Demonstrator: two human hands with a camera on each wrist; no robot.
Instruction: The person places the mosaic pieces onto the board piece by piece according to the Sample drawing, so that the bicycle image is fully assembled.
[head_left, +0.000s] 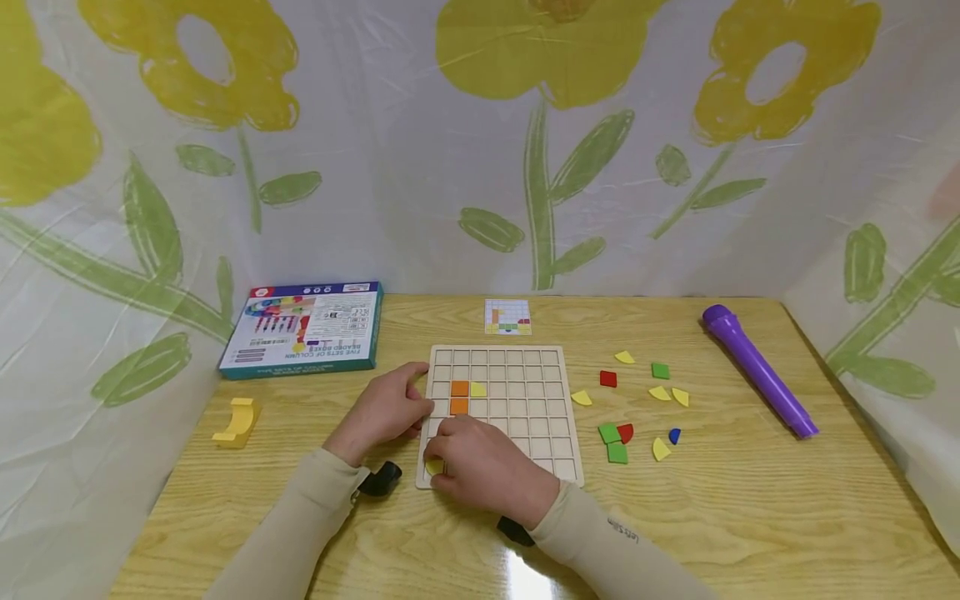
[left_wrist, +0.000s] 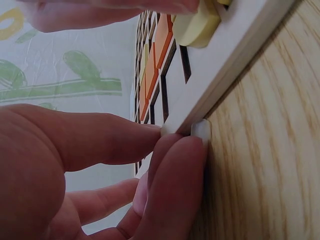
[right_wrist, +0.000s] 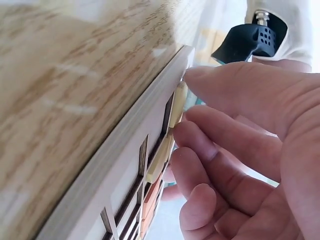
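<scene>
A light wooden grid board point(head_left: 517, 358) lies flat on the table. At its left edge my left hand point(head_left: 382, 414) pinches the rim between thumb and fingers, as the left wrist view shows. My right hand point(head_left: 487, 465) reaches over the lower-left part of the board, thumb and forefinger at a yellow piece point(head_left: 433, 467) in the corner cell. A second yellow piece point(right_wrist: 158, 161) sits beside it under the fingers in the right wrist view. Farther up the grid are orange squares point(head_left: 459, 388) and a yellow quarter-round piece point(head_left: 477, 389). The right hand hides several cells.
Right of the board lie loose pieces: green squares point(head_left: 617, 452), a red square point(head_left: 608, 379), yellow quarter-rounds point(head_left: 661, 450) and a blue half-round point(head_left: 675, 436). A pattern card point(head_left: 507, 317) is behind the board. Farther out are a box point(head_left: 300, 333), a yellow arch block point(head_left: 238, 423) and a purple microphone point(head_left: 757, 367).
</scene>
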